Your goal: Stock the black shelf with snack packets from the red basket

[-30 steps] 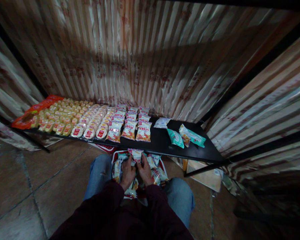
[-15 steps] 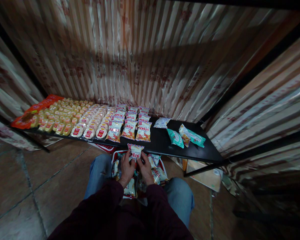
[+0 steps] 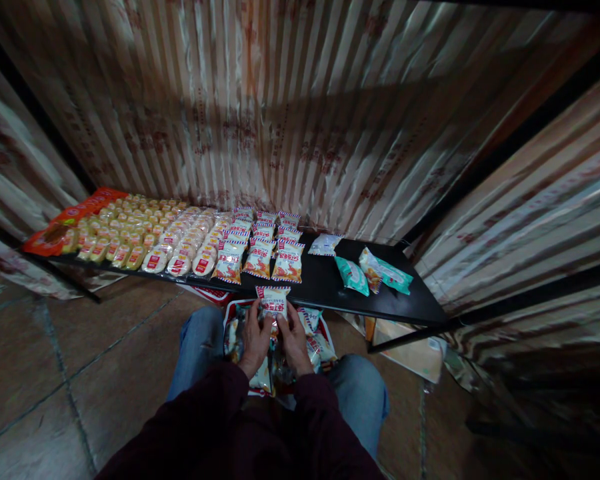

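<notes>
Between my two hands is a small white snack bag [image 3: 273,301] with red lettering and a striped top edge. My left hand [image 3: 255,341] grips its left side, and my right hand [image 3: 293,340] its right side, the fingers closed on the edges. The bag is just off the front edge of a black shelf [image 3: 325,291]. Below my hands, a red and white basket [image 3: 227,319] between my knees holds more snack bags, partly hidden by my hands and forearms. Similar snack bags [image 3: 259,257] lie in three columns on the shelf, beyond the held one.
Left of those bags are rows of round white wrapped cakes [image 3: 179,265], yellow wrapped cakes [image 3: 121,255] and an orange package [image 3: 47,241]. To the right lie a white packet [image 3: 325,245], teal packets [image 3: 353,276] and a patterned bag [image 3: 369,269]. A striped curtain [image 3: 280,120] hangs behind the shelf.
The held snack bag has shifted very slightly to the right and tilted more upright, with both hands still on it. The shelf items stay as they were.
</notes>
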`<state>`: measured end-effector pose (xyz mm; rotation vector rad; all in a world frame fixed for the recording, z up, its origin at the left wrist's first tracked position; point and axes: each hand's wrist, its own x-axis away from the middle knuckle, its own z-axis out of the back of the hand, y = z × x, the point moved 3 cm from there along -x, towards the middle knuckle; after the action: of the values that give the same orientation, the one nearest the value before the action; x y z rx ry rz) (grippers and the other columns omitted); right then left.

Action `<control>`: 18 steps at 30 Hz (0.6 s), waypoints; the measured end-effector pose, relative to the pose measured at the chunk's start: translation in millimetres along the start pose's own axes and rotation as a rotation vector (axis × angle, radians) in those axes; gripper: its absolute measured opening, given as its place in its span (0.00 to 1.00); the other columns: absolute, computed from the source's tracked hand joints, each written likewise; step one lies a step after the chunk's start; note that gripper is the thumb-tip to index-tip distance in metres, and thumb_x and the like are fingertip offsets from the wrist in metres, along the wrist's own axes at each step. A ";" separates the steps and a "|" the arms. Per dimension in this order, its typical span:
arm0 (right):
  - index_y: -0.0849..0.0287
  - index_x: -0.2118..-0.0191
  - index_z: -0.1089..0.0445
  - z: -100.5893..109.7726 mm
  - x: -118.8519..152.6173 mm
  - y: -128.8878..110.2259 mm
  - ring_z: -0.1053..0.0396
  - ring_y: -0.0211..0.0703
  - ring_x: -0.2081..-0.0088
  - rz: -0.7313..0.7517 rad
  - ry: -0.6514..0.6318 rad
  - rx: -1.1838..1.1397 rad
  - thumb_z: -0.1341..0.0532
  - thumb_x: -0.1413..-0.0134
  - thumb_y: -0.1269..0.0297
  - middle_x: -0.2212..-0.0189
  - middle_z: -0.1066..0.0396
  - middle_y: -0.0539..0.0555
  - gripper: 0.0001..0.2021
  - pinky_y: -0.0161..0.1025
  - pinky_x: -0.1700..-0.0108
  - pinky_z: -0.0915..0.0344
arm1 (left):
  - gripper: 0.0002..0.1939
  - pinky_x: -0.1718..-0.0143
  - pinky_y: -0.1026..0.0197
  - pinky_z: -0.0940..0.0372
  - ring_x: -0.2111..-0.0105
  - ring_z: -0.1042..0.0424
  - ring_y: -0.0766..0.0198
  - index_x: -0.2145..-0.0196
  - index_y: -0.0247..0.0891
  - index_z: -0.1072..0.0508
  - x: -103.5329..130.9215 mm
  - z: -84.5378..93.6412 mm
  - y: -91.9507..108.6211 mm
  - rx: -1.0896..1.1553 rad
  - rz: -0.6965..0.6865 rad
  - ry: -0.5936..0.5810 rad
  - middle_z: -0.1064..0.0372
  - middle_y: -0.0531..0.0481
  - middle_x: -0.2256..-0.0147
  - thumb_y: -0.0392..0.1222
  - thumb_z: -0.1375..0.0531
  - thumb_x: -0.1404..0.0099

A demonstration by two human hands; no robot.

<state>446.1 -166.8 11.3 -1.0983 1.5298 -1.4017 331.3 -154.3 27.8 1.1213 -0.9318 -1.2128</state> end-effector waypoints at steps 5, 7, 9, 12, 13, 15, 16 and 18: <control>0.54 0.40 0.41 4.2 0.6 -6.7 0.34 0.50 0.47 -0.005 0.039 0.047 0.38 0.50 0.52 0.46 0.32 0.57 0.32 0.49 0.43 0.41 | 0.25 0.51 0.57 0.38 0.53 0.30 0.57 0.47 0.37 0.36 1.6 -4.7 -2.5 0.182 0.190 -0.043 0.30 0.41 0.52 0.46 0.42 0.40; 0.54 0.39 0.41 5.6 2.2 -8.0 0.34 0.50 0.47 -0.019 0.043 0.035 0.38 0.50 0.51 0.46 0.33 0.57 0.32 0.49 0.44 0.39 | 0.23 0.51 0.57 0.38 0.54 0.30 0.56 0.50 0.37 0.32 1.4 -6.5 -5.9 0.247 0.254 -0.041 0.29 0.41 0.53 0.48 0.40 0.42; 0.55 0.39 0.41 7.2 4.2 -8.5 0.34 0.50 0.48 -0.032 0.052 0.014 0.38 0.50 0.51 0.46 0.33 0.57 0.32 0.48 0.45 0.38 | 0.21 0.53 0.57 0.37 0.56 0.29 0.56 0.53 0.37 0.30 0.9 -9.0 -9.3 0.323 0.292 -0.070 0.27 0.41 0.55 0.49 0.40 0.43; 0.55 0.41 0.39 10.1 7.4 -8.5 0.35 0.50 0.46 -0.036 0.067 0.025 0.38 0.50 0.50 0.46 0.33 0.57 0.32 0.47 0.45 0.38 | 0.21 0.57 0.57 0.35 0.60 0.28 0.56 0.56 0.35 0.29 0.9 -11.8 -12.5 0.424 0.330 -0.117 0.26 0.41 0.58 0.51 0.40 0.44; 0.55 0.41 0.38 11.2 8.3 -8.2 0.35 0.50 0.46 -0.039 0.076 0.039 0.38 0.51 0.50 0.46 0.32 0.57 0.31 0.47 0.45 0.38 | 0.22 0.58 0.57 0.35 0.61 0.27 0.56 0.57 0.35 0.29 1.3 -12.2 -13.2 0.449 0.345 -0.125 0.26 0.41 0.59 0.51 0.40 0.45; 0.55 0.42 0.37 13.2 10.0 -6.3 0.35 0.50 0.46 -0.065 0.097 0.066 0.39 0.51 0.49 0.47 0.32 0.57 0.30 0.46 0.45 0.38 | 0.23 0.59 0.57 0.34 0.62 0.27 0.57 0.57 0.34 0.29 2.7 -12.2 -13.7 0.476 0.371 -0.130 0.26 0.41 0.60 0.52 0.39 0.47; 0.56 0.43 0.36 14.2 10.7 -4.9 0.35 0.50 0.47 -0.083 0.111 0.076 0.39 0.51 0.49 0.48 0.31 0.57 0.30 0.46 0.46 0.38 | 0.23 0.59 0.57 0.34 0.62 0.27 0.57 0.57 0.34 0.29 3.4 -12.0 -13.6 0.481 0.375 -0.134 0.25 0.41 0.60 0.52 0.38 0.47; 0.56 0.43 0.35 15.9 11.7 -2.2 0.33 0.51 0.48 -0.111 0.134 0.089 0.39 0.51 0.49 0.49 0.30 0.57 0.29 0.45 0.48 0.37 | 0.23 0.59 0.57 0.34 0.62 0.27 0.57 0.57 0.34 0.29 4.5 -11.7 -13.1 0.467 0.359 -0.144 0.26 0.41 0.59 0.51 0.39 0.46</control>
<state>457.4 -183.1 12.1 -1.0674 1.5026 -1.6324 340.3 -157.0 12.3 1.1689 -1.5091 -0.8070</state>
